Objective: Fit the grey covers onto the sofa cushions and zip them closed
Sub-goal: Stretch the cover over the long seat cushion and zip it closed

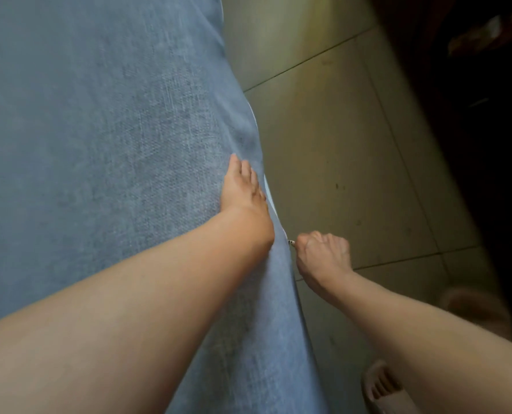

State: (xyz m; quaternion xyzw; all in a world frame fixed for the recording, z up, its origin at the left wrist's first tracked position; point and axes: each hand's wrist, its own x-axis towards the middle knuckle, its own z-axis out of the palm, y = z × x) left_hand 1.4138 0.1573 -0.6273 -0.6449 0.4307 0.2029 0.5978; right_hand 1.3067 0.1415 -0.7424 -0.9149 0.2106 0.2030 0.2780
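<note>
Cushion (99, 130) in its grey-blue woven cover takes up the whole left side of the head view, standing on edge and running from the top of the shot down to the bottom, with its right-hand edge facing the tiled floor (353, 150). Fabric looks pretty smooth across the big face, just a few soft ripples near the edge.

Left hand (243, 192) is lying flat on the cover right by that edge, fingers straight and together, pointing away from the person, pressing the cloth down. So that grip is spread flat against the cover, not curled round anything.

Right hand (320, 258) is just off the edge of the cushion, a bit nearer the person than the left one. Its grip is closed in a loose fist, and a small metal bit, the zipper pull (291, 242), pokes out from between the thumb and fingers, touching the seam. A thin pale strip (268, 189) shows along the edge beyond the pull, beside the left hand; can't tell if that's an open gap or just piping. Nearer the person, the edge reads as closed cloth.

Floor is beige tile with dark grout lines. Bottom right there's a pale slotted slipper (383, 389), and something fuzzy and blurred (476, 309) beyond the right forearm that I can't make out. Far right is dark.
</note>
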